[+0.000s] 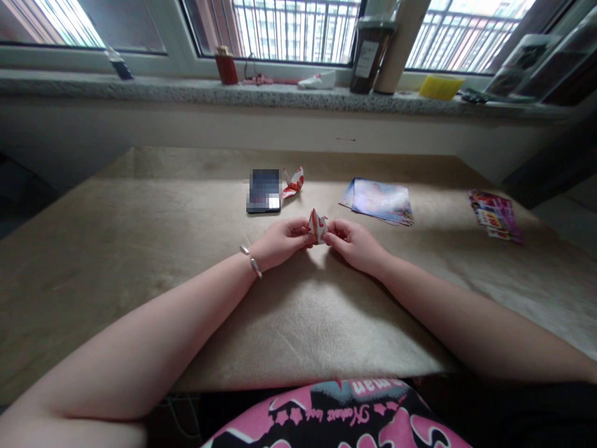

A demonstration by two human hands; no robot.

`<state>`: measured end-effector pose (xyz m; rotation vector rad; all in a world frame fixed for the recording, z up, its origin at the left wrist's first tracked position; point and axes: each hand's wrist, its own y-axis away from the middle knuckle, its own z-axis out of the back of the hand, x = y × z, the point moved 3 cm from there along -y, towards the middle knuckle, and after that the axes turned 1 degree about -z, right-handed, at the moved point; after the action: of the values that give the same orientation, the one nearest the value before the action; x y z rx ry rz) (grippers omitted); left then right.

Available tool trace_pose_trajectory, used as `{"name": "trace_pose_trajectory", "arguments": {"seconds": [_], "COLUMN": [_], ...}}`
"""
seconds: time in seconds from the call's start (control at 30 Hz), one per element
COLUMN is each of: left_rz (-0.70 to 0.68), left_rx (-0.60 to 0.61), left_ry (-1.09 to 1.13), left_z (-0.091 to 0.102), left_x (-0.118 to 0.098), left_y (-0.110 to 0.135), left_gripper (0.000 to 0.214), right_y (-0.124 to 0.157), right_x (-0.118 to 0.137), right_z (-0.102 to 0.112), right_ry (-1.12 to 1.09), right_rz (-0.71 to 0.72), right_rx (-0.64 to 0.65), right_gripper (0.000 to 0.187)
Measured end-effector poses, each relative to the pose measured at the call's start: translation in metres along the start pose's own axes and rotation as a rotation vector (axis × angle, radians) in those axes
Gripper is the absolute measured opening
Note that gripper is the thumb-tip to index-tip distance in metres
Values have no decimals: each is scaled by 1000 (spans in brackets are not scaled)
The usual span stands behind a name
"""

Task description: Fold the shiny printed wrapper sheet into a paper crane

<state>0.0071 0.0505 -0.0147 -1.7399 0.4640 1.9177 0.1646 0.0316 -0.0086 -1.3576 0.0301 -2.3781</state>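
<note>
A small folded piece of red-and-white paper (318,224) is held between both hands just above the beige table (140,261). My left hand (281,241), with a silver bracelet on its wrist, pinches the paper's left side. My right hand (353,241) pinches its right side, fingers curled. A second folded red-and-white paper shape (293,182) lies farther back on the table, beside a dark phone (263,190).
A stack of blue printed sheets (380,200) lies right of centre, and a red printed leaflet (495,214) near the right edge. The stone window sill (186,92) carries a red cup (226,66), a dark jar (370,56) and a yellow object (441,87).
</note>
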Motion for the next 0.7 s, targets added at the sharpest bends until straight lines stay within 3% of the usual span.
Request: {"name": "trace_pose_trajectory", "arguments": {"seconds": [0.2,0.47,0.7], "left_rz": [-104,-136,-177], "left_rx": [-12,-10,19], "left_ry": [-289,-610,-652], "left_z": [1,-5,-6], "left_x": [-5,-16,-18], "left_y": [3,7,7], "left_gripper": [20,16,15], "right_y": [1,1,0], "right_x": [-2,0,-1], "right_z": [-3,3,5], "right_ry": [-144,-204,-362], "right_rz": [3,33,-22], "right_rx": [7,-63,-41], "right_gripper": [17,23,31]}}
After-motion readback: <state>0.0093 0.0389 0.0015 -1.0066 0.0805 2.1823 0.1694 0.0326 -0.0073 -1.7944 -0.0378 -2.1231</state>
